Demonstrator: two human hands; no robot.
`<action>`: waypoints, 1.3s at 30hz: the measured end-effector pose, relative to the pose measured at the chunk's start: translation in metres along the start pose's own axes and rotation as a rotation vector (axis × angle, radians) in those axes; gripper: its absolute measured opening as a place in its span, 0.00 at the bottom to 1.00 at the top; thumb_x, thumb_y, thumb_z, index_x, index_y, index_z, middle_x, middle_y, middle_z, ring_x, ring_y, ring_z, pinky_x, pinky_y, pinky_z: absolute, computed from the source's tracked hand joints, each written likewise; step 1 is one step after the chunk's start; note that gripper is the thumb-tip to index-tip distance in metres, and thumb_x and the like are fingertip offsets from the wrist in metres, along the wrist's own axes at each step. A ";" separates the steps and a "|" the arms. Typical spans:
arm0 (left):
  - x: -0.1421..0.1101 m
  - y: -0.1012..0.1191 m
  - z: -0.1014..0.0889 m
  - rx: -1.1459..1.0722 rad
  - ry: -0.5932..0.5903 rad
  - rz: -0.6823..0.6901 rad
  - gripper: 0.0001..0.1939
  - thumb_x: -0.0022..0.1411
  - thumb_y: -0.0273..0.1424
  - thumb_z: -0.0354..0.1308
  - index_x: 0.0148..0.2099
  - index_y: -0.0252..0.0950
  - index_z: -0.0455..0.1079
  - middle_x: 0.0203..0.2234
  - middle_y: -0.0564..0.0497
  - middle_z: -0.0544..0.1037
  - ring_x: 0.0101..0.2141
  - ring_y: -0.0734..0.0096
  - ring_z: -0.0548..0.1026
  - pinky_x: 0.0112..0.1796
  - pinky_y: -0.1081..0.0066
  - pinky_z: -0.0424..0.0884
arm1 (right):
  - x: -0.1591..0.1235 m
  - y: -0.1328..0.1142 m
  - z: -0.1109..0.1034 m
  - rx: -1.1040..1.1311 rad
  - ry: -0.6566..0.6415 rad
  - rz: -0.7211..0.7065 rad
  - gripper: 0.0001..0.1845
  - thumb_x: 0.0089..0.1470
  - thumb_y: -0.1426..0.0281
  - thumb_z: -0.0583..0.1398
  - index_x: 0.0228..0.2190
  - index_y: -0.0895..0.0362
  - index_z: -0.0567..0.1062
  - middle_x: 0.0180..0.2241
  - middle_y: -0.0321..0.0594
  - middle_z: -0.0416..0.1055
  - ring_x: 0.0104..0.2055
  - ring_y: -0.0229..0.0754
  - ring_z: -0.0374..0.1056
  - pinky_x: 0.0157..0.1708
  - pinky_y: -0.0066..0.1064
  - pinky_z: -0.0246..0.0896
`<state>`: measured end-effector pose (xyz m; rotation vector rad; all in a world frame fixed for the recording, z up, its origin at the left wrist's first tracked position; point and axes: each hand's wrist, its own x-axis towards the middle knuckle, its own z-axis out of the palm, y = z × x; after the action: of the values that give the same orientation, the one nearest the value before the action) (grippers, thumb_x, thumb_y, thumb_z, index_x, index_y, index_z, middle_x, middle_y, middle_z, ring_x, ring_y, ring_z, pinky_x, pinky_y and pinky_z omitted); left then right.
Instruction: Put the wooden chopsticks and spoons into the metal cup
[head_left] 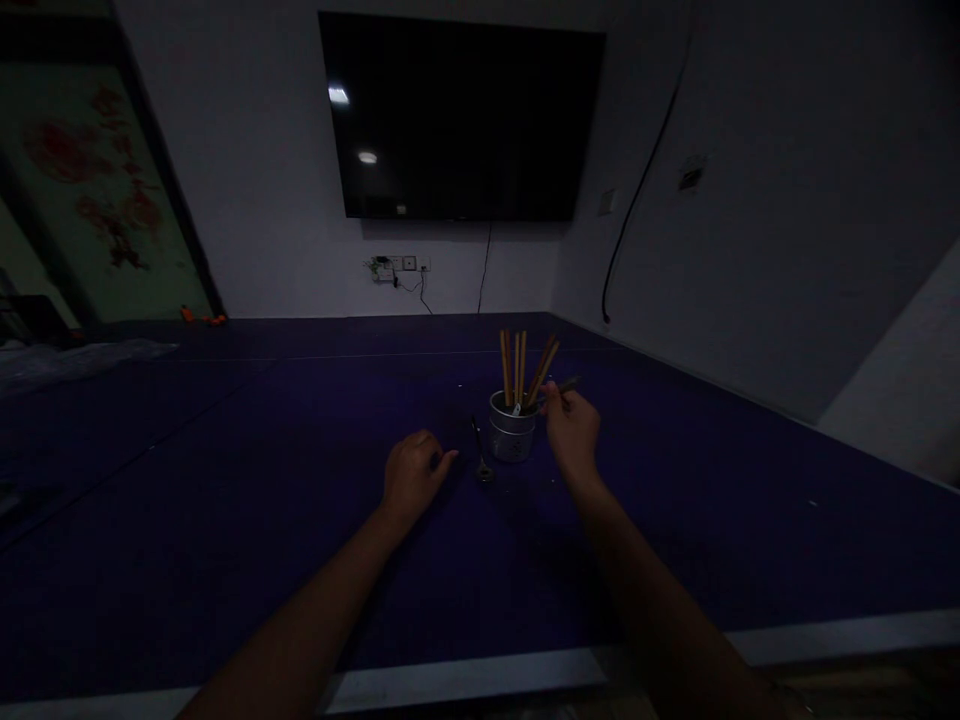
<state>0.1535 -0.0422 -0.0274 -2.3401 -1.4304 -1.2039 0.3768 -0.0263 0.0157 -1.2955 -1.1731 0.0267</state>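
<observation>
In the head view, a metal cup (512, 442) stands upright on the dark blue surface, with several wooden chopsticks (521, 368) leaning in it and a small pale piece at its rim. Just right of the rim, my right hand (573, 425) is closed in a pinch on a thin dark utensil (570, 384); its other end is hidden or too dark to make out. A spoon (484, 470) lies left of the cup, bowl toward me. My left hand (414, 470) rests on the surface left of the spoon, fingers loosely curled, thumb apart, holding nothing.
A large wall screen (465, 120) hangs beyond the blue tabletop (225, 500). Sockets with cords (405, 265) sit below it. Clear plastic wrapping (82, 362) lies at the far left, near small orange objects (202, 318). The pale front edge (465, 680) runs close to me.
</observation>
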 end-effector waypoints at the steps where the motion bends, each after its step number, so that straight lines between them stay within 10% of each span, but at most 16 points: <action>1: 0.000 0.000 0.000 0.001 -0.002 -0.001 0.15 0.59 0.36 0.54 0.23 0.36 0.65 0.21 0.53 0.69 0.24 0.75 0.66 0.27 0.73 0.59 | 0.000 0.002 0.000 -0.011 -0.007 -0.001 0.28 0.52 0.48 0.49 0.18 0.58 0.69 0.17 0.39 0.68 0.21 0.39 0.62 0.22 0.29 0.49; 17: -0.001 0.000 0.001 0.040 -0.031 -0.005 0.16 0.60 0.38 0.53 0.23 0.36 0.65 0.20 0.53 0.69 0.24 0.74 0.66 0.27 0.73 0.58 | 0.000 -0.002 -0.003 -0.039 0.009 -0.122 0.28 0.57 0.52 0.44 0.30 0.59 0.72 0.23 0.40 0.70 0.23 0.38 0.62 0.24 0.28 0.50; 39: -0.001 0.002 0.002 0.002 -0.061 -0.022 0.16 0.59 0.38 0.53 0.23 0.36 0.67 0.20 0.52 0.70 0.24 0.74 0.68 0.26 0.73 0.58 | 0.001 0.000 0.002 -0.481 -0.183 -0.239 0.23 0.55 0.57 0.52 0.16 0.56 0.69 0.19 0.38 0.66 0.20 0.36 0.57 0.22 0.29 0.41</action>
<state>0.1556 -0.0434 -0.0290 -2.3863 -1.4791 -1.1452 0.3760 -0.0248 0.0157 -1.5836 -1.5468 -0.3365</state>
